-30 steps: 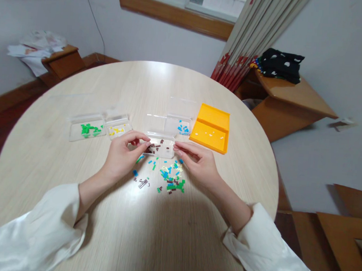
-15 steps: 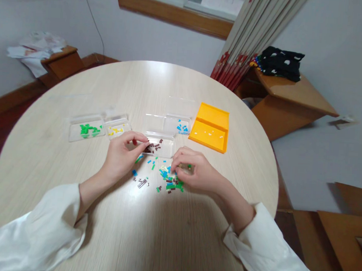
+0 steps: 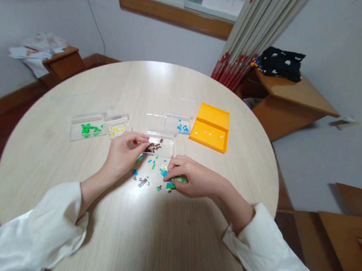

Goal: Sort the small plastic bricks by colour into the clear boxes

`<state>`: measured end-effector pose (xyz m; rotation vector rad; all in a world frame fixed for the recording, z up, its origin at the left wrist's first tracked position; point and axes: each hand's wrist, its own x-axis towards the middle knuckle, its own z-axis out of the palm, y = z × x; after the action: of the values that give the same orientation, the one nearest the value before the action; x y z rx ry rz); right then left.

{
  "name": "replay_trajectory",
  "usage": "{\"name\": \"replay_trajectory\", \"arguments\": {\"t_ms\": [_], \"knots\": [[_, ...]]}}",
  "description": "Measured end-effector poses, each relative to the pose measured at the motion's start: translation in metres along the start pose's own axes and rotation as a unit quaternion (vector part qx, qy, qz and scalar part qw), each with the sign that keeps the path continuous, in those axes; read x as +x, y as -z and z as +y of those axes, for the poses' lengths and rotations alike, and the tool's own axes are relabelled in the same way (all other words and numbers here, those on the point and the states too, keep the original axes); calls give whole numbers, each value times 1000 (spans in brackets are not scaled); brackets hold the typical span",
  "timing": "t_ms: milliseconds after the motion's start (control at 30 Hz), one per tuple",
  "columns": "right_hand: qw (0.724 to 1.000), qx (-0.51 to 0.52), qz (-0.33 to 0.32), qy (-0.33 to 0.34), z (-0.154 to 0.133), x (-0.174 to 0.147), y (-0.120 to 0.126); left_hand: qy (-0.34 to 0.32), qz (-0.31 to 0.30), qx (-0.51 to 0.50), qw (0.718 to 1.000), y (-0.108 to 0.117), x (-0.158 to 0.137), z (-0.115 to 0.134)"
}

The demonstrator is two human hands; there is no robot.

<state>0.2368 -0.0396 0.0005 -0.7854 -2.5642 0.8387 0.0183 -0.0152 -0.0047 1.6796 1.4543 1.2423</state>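
My left hand (image 3: 126,150) rests at the left end of a clear plastic box (image 3: 167,147) that holds small dark brown building bricks (image 3: 154,146). Its thumb and forefinger are pinched together; whatever lies between them is too small or hidden to make out. Over a mixed pile of tiny bricks (image 3: 170,186) in blue, green, brown and pale yellow bends my right hand (image 3: 193,175). There the thumb and forefinger stand a little apart, touching or just above the pile, and the hand covers part of it. Several silvery-brown pieces (image 3: 142,182) lie loose between the hands.
Further left are a clear box of green bricks (image 3: 90,130) and another with yellow bricks (image 3: 117,130). Behind the brown ones is a clear box of blue bricks (image 3: 183,127). An open orange case (image 3: 212,135) with a few white bits lies right of it on the round table (image 3: 137,231).
My right hand has come down and slightly left, deeper over the mixed pile, with its fingertips nearer the blue and green bricks. My left hand has stayed nearly still.
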Motion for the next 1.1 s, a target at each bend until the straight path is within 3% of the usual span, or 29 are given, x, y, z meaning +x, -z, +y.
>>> {"name": "replay_trajectory", "arguments": {"t_ms": [800,967,1100], "knots": [[999,-17,-45,-19,-1,0,4,-21,-17,16,1000,0,-1,0],[999,22,23,-35,-1,3,3,-34,-27,22,999,0,-2,2],[985,76,105,-113,-4,5,3,-39,-43,28,998,1,-2,3]]}}
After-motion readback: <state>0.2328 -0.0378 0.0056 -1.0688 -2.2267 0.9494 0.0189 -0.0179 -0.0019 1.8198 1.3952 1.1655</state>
